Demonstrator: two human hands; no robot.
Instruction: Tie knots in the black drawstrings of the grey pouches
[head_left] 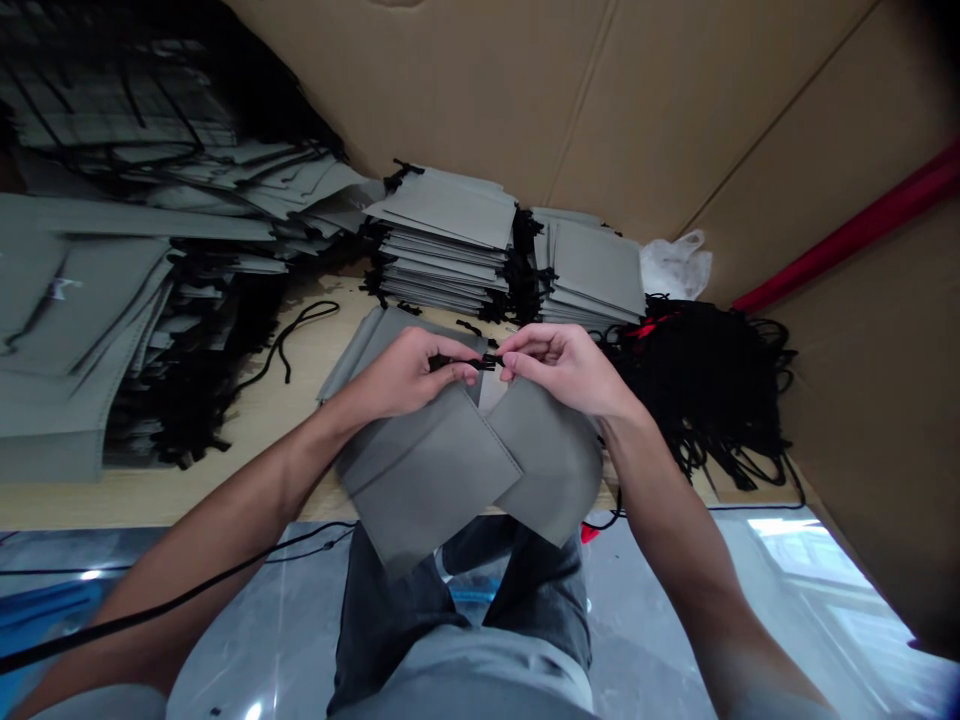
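Note:
My left hand (421, 370) and my right hand (556, 365) meet almost fingertip to fingertip above the near edge of the table. Between them runs a short piece of black cord (487, 362), pinched by thumb and fingers on both sides. Beneath the hands, two grey stitched pouches (431, 465) overlap and hang over the table edge toward my lap. The right-hand one is a grey pouch (551, 460) lying partly under the other. How the cord joins the pouches is hidden by my fingers.
Behind stand two piles of grey pouches (450, 215) with black cord ends. More grey pouches (112, 320) are heaped at left, near a loose cord (283, 345). At right lie a bundle of black cords (712, 380) and a plastic bag (676, 265). Cardboard walls (487, 80) enclose the table (247, 440).

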